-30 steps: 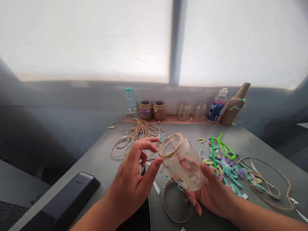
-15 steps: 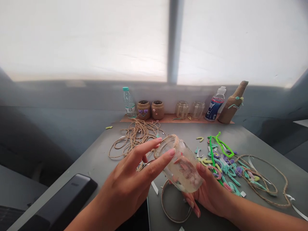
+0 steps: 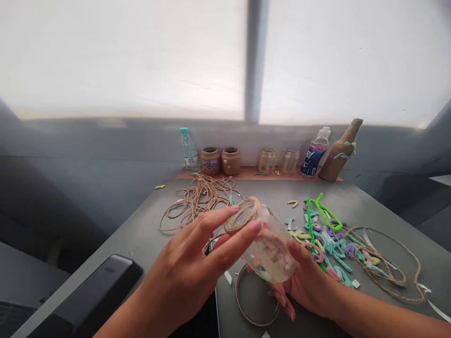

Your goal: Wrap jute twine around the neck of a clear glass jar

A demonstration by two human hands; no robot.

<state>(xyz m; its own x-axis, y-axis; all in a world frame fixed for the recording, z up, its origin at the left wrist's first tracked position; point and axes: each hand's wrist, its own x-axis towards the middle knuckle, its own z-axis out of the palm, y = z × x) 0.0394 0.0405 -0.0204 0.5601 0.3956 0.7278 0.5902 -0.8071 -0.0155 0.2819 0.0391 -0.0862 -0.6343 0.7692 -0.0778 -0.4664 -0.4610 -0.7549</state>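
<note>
My right hand (image 3: 306, 277) holds a clear glass jar (image 3: 273, 251) from below and the right, with the thumb along its side. The jar is tilted, its mouth toward the upper left. Brown twine (image 3: 254, 209) is wound round its neck. My left hand (image 3: 200, 258) grips the neck, index finger near the rim and thumb on the jar's shoulder over the winding. A strand of twine shows beside the left fingers; its path behind the hand is hidden. Beneath the jar a ring-like loop (image 3: 238, 300) lies on the table.
Behind the hands lies a tangle of twine (image 3: 200, 197). At right are fuzzy coloured stem pieces (image 3: 333, 246) and a twine coil (image 3: 419, 267). A black case (image 3: 105, 286) lies at left. Twine-wrapped jars (image 3: 230, 162), glass jars (image 3: 267, 162) and bottles (image 3: 315, 155) line the back ledge.
My left hand has gone from pinching the twine beside the rim to resting thumb and index finger over the jar's neck. The right hand keeps its hold; the view shifted slightly.
</note>
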